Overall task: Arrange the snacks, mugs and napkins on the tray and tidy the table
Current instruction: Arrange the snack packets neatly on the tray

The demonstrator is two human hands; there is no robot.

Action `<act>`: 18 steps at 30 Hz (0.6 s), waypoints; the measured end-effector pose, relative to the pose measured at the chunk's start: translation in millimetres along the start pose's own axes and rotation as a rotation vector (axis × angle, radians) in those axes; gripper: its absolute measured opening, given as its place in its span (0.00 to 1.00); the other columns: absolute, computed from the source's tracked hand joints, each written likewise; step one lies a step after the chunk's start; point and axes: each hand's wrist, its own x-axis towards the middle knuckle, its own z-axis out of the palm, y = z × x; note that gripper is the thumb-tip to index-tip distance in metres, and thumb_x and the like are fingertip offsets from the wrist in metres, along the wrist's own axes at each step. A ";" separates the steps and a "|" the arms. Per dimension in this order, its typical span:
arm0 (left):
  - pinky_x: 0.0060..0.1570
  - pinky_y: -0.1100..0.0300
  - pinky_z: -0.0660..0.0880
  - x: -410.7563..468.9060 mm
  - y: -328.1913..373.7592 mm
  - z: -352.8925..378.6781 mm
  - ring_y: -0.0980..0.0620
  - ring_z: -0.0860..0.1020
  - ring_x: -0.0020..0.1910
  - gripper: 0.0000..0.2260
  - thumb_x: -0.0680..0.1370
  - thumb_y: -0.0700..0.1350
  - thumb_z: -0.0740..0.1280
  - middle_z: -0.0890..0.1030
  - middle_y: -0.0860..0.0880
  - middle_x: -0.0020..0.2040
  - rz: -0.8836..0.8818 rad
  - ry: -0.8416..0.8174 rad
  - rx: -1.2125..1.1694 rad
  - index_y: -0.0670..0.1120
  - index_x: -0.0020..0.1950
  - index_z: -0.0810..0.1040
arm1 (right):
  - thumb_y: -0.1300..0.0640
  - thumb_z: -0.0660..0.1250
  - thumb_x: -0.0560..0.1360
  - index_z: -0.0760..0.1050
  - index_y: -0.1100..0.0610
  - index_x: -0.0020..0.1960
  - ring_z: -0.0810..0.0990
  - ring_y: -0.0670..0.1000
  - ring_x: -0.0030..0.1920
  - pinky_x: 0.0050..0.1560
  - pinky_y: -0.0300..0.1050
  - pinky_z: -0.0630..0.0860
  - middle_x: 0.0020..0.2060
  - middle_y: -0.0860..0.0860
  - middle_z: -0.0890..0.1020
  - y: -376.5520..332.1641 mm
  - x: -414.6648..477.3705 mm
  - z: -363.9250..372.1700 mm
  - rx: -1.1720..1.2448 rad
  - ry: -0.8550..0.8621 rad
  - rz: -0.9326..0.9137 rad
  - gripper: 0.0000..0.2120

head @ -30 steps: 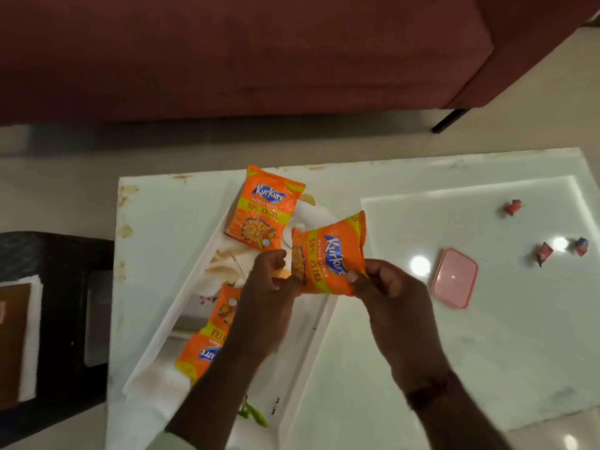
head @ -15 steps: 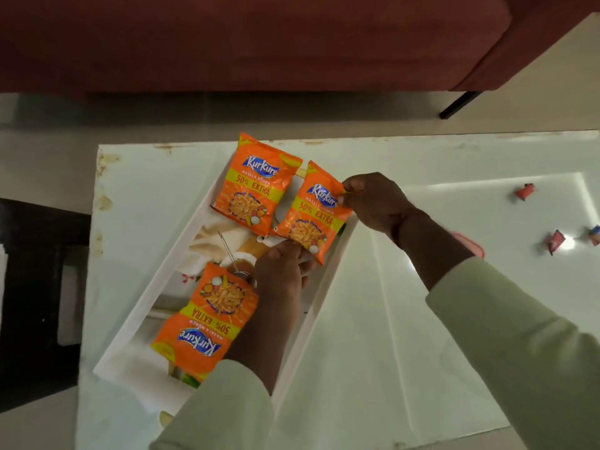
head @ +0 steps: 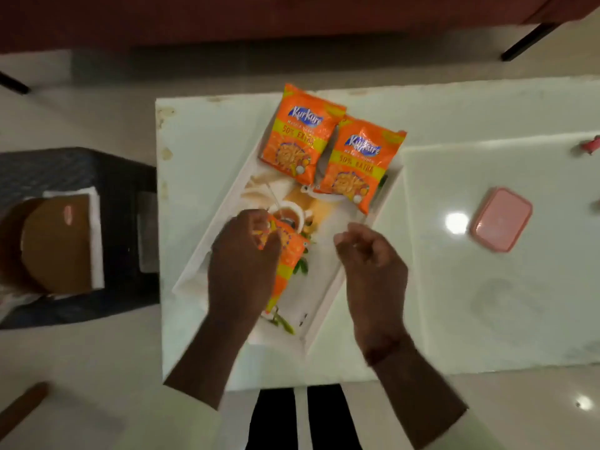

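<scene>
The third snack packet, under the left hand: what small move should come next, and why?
Probably the left hand should straighten the third packet beside the other two packets on the tray: it lies alone and slanted, while they sit side by side at the far end.

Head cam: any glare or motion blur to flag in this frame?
Head view: a bright lamp reflection glares off the glossy table beside the pink lid; both hands are motion-smeared, the right hand most; the two far snack packets stay readable; overall dim, with the sofa nearly black.
</scene>
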 end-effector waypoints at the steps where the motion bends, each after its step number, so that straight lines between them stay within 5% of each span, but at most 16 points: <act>1: 0.55 0.57 0.74 -1.5 -16.4 -9.1 0.54 0.79 0.50 0.12 0.75 0.48 0.68 0.81 0.54 0.53 -0.017 -0.020 0.021 0.52 0.58 0.78 | 0.55 0.76 0.71 0.83 0.50 0.51 0.80 0.33 0.39 0.41 0.24 0.72 0.40 0.39 0.85 10.5 -21.9 7.4 0.037 -0.047 0.091 0.10; 4: 0.62 0.49 0.73 0.6 -62.4 -24.8 0.47 0.77 0.60 0.16 0.77 0.46 0.67 0.80 0.49 0.61 -0.065 -0.102 0.073 0.49 0.65 0.76 | 0.52 0.76 0.71 0.79 0.48 0.59 0.83 0.37 0.47 0.39 0.26 0.74 0.50 0.41 0.84 38.7 -65.5 30.9 0.083 -0.174 0.328 0.17; 6: 0.61 0.54 0.74 5.2 -85.4 -24.9 0.49 0.78 0.60 0.16 0.79 0.47 0.66 0.80 0.48 0.62 -0.066 -0.191 0.057 0.48 0.67 0.75 | 0.50 0.75 0.72 0.75 0.50 0.67 0.81 0.39 0.52 0.42 0.28 0.76 0.54 0.42 0.82 52.1 -76.0 45.8 0.124 -0.199 0.445 0.24; 8: 0.53 0.63 0.73 9.7 -99.9 -21.5 0.53 0.80 0.54 0.15 0.79 0.49 0.65 0.82 0.50 0.58 -0.053 -0.293 0.013 0.49 0.65 0.77 | 0.50 0.74 0.73 0.73 0.53 0.69 0.81 0.39 0.49 0.43 0.29 0.76 0.48 0.40 0.83 60.2 -76.1 58.5 0.142 -0.167 0.491 0.26; 10: 0.43 0.72 0.70 12.6 -108.8 -17.9 0.64 0.79 0.45 0.13 0.79 0.52 0.65 0.82 0.54 0.51 -0.020 -0.350 0.004 0.51 0.63 0.78 | 0.52 0.73 0.74 0.76 0.53 0.63 0.83 0.42 0.45 0.44 0.32 0.78 0.40 0.40 0.84 65.0 -70.4 69.6 0.161 -0.120 0.475 0.19; 13: 0.36 0.77 0.67 19.0 -109.2 -15.3 0.69 0.76 0.39 0.13 0.79 0.54 0.65 0.80 0.58 0.46 0.009 -0.380 0.036 0.53 0.62 0.79 | 0.54 0.74 0.74 0.79 0.47 0.47 0.86 0.47 0.46 0.47 0.44 0.83 0.41 0.45 0.86 61.8 -61.0 81.7 0.162 -0.099 0.402 0.05; 15: 0.38 0.71 0.71 20.5 -105.3 -16.0 0.63 0.79 0.40 0.11 0.77 0.52 0.67 0.83 0.55 0.45 -0.023 -0.406 0.020 0.51 0.57 0.82 | 0.58 0.72 0.74 0.78 0.46 0.46 0.86 0.48 0.45 0.44 0.44 0.83 0.43 0.47 0.86 52.9 -54.7 83.3 0.103 -0.083 0.349 0.07; 18: 0.40 0.57 0.77 8.7 -82.1 -18.9 0.53 0.82 0.36 0.06 0.70 0.50 0.70 0.85 0.49 0.37 -0.242 -0.399 -0.295 0.49 0.42 0.84 | 0.63 0.68 0.74 0.80 0.49 0.57 0.85 0.48 0.48 0.47 0.44 0.83 0.49 0.49 0.86 26.0 -33.6 68.4 -0.035 -0.093 0.157 0.15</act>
